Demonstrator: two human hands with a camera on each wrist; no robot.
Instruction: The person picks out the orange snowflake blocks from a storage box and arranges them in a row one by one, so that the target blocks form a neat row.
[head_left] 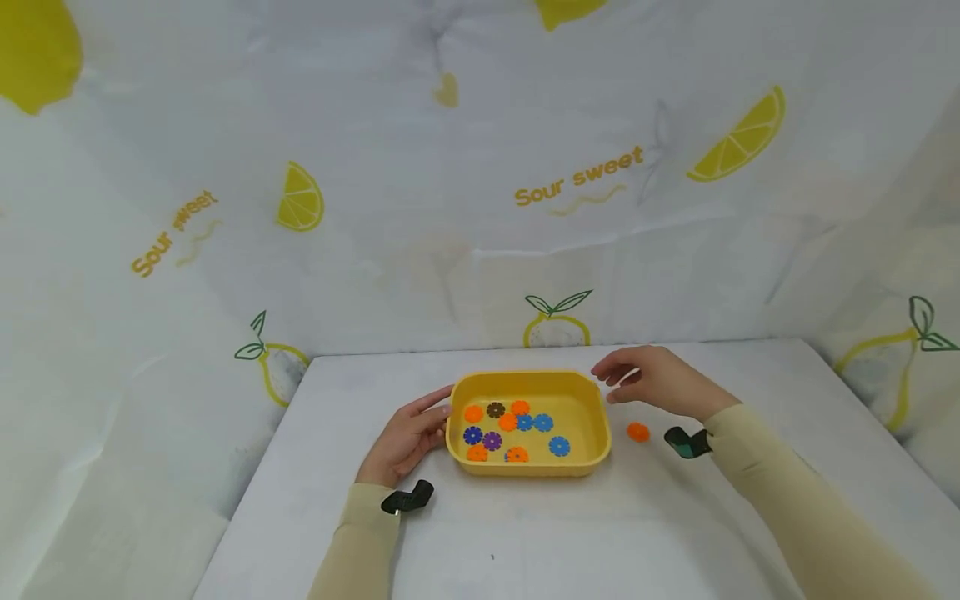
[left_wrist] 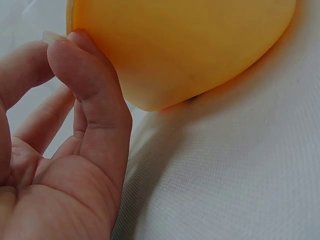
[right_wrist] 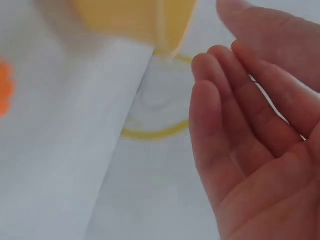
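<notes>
A yellow plastic tub [head_left: 525,470] stands on the table, with several small notched discs lying inside, among them an orange disc [head_left: 473,414], a brown disc [head_left: 496,410], a purple disc [head_left: 492,441] and a blue disc [head_left: 559,447]. My left hand [head_left: 405,440] holds the tub at its left side, the thumb bent and its tip at the rim in the left wrist view. Just off the tub's right rim hovers my right hand [head_left: 663,383], fingers loosely bent and nothing between them; the right wrist view shows its bare palm.
One orange disc [head_left: 638,432] lies on the white table [head_left: 555,542] right of the tub, below my right hand. Behind the table hangs a white cloth [head_left: 405,275] printed with lemons. A dark band [head_left: 408,497] sits at my left wrist.
</notes>
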